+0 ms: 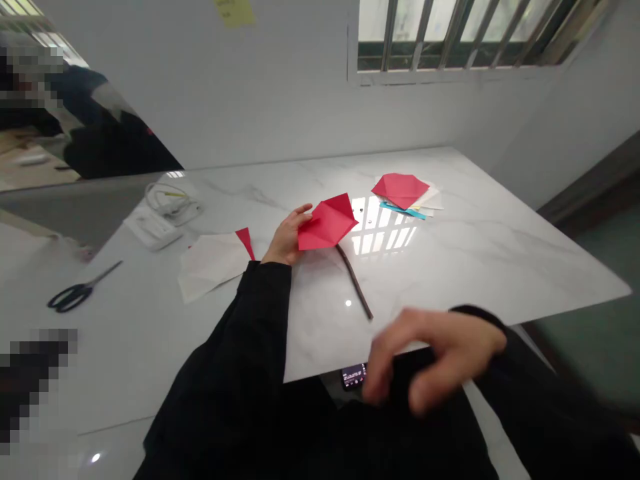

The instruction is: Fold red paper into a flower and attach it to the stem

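Holding red folded paper [327, 223] w/ L fingers [301, 213]; R fingers [395, 357] half-curled, blurred.

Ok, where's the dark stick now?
The dark stick lies mid-table on the white marble tabletop in the head view, its upper end at the folded red paper beside the left hand.

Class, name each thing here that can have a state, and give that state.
left hand, touching the folded red paper's edge
folded red paper, folded flat
right hand, raised, blurred, nothing visible in it
dark stick, lying on the table
scissors, blades closed
phone, screen lit
second folded red paper, on a paper stack
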A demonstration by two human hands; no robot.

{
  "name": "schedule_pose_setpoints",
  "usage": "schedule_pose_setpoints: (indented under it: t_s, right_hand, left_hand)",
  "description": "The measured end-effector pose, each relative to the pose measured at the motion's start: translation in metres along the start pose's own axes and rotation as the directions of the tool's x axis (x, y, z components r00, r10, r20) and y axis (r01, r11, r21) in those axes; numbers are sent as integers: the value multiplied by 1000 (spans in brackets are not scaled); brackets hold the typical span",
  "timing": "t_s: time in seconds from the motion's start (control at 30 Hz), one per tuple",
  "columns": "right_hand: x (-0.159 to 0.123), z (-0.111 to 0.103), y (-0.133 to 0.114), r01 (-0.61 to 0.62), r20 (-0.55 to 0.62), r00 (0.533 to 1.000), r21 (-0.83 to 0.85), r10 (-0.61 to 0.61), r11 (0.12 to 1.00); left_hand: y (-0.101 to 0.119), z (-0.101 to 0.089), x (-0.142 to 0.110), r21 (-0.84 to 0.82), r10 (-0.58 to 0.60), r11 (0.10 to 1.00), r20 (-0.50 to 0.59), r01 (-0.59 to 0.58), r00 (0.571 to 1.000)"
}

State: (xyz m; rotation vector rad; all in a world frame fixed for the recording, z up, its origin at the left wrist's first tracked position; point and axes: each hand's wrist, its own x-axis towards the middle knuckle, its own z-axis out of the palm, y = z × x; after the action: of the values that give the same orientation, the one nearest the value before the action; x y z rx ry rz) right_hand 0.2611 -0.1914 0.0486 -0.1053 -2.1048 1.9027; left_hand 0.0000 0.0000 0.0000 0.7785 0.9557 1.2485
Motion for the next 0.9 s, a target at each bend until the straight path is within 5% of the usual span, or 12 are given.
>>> schedule_pose_setpoints:
  t_s: [0.03,0.07,0.1,0.13,0.17,0.2,0.33,0.53,0.67,0.9]
  right_hand:
    - [5,-26,-6,-4,-255,967,-58,-11,998]
    - [13,-52,-5,2,-502,862,-143,-75,990]
    - [22,-75,1,-19,-691,705,-239,-156,971]
    - [32,-96,12,-59,-804,542,-328,-246,943]
    - [41,-113,25,-115,-848,432,-389,-307,914]
    - [48,-126,39,-159,-850,400,-431,-341,888]
    - [57,-144,78,-173,-742,590,-503,-319,847]
    - [47,-139,83,-161,-659,704,-513,-266,843]
    - [49,-143,90,-170,-686,688,-468,-235,867]
    - [51,-150,102,-180,-828,539,-291,-153,939]
  left_hand:
    - [1,0,-1,-9,-14,1000,-4,14,1000]
    - [3,0,-2,-19,-28,999,-10,28,1000]
    - [5,0,-3,-29,-41,999,-18,40,999]
    - [8,0,-3,-38,-51,998,-28,50,998]
    - [10,-1,-4,-47,-56,997,-37,54,998]
    - [12,-1,-5,-54,-56,997,-45,53,997]
    - [16,0,-7,-40,-46,998,-28,45,999]
    - [10,0,-8,95,-55,994,3,54,998]
    - [12,-3,-7,80,-46,996,16,45,999]
    - [6,5,-11,90,61,993,114,-71,992]
